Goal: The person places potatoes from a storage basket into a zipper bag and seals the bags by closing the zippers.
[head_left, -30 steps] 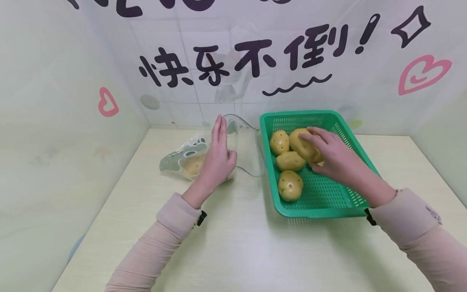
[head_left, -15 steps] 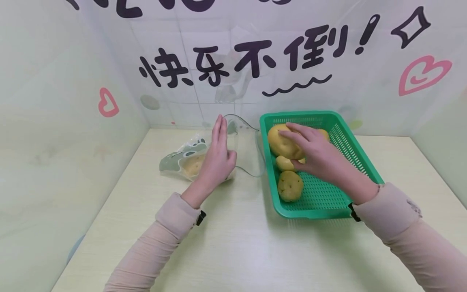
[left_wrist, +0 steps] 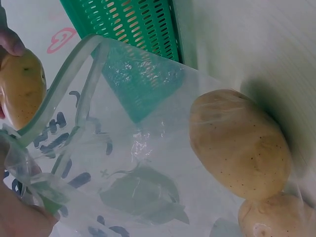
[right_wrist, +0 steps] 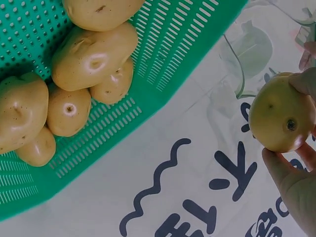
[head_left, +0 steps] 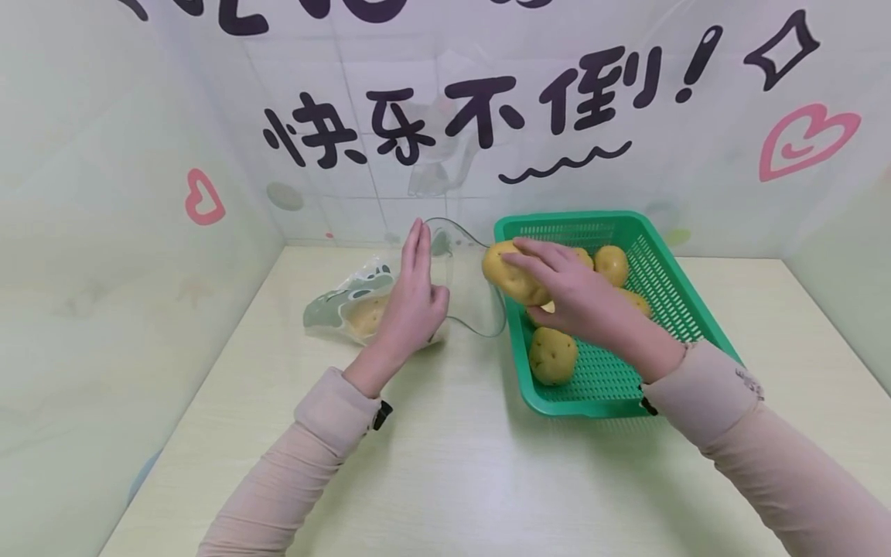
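Note:
My left hand pinches the mouth of a clear plastic bag with green printed shapes. The bag lies on its side on the table, its mouth spread toward the basket. Inside it rest potatoes, two of them showing in the left wrist view. My right hand grips a large yellow potato between thumb and fingers. That potato hangs over the left rim of a green basket, near the bag's mouth. In the right wrist view, several potatoes lie in the basket, some stacked against others.
A pale wooden table carries the bag and the basket. Behind it stands a white printed wall sheet with dark lettering and pink hearts. Side panels close in the left and right.
My right hand has carried the potato leftward from above the potatoes in the basket to its left rim. My left hand and the bag have stayed nearly still.

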Demonstrator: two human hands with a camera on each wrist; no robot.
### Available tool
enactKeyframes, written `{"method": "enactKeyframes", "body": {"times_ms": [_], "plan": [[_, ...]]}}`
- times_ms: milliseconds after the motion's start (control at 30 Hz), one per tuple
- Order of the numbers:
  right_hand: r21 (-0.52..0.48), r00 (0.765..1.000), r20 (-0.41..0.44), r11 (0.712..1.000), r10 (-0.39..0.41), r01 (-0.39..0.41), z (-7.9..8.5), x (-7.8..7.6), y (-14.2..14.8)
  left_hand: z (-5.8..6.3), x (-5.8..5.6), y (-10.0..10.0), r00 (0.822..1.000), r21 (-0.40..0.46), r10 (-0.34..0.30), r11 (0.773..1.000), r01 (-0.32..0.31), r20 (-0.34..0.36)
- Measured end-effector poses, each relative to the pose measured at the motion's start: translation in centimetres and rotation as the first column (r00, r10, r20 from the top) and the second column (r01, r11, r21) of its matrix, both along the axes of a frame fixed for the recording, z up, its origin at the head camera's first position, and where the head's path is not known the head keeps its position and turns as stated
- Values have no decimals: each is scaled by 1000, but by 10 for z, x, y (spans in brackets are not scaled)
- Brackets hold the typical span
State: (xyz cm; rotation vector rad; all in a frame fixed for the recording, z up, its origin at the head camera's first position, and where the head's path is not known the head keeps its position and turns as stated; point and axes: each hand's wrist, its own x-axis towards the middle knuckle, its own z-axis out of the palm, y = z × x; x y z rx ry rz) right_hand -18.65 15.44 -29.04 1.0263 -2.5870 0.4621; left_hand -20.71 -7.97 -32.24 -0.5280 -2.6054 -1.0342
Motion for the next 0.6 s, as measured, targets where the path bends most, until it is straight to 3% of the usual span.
{"method": "enactKeyframes", "body": {"times_ms": [300, 600], "plan": [[35, 998, -28, 998, 62, -61, -3, -6, -12, 2, 1, -1, 1000, 9, 7, 1000, -7, 7], [97, 996, 73, 994, 45, -52, -5, -8, -25, 2, 2, -2, 1000, 4, 5, 1000, -5, 6]]}}
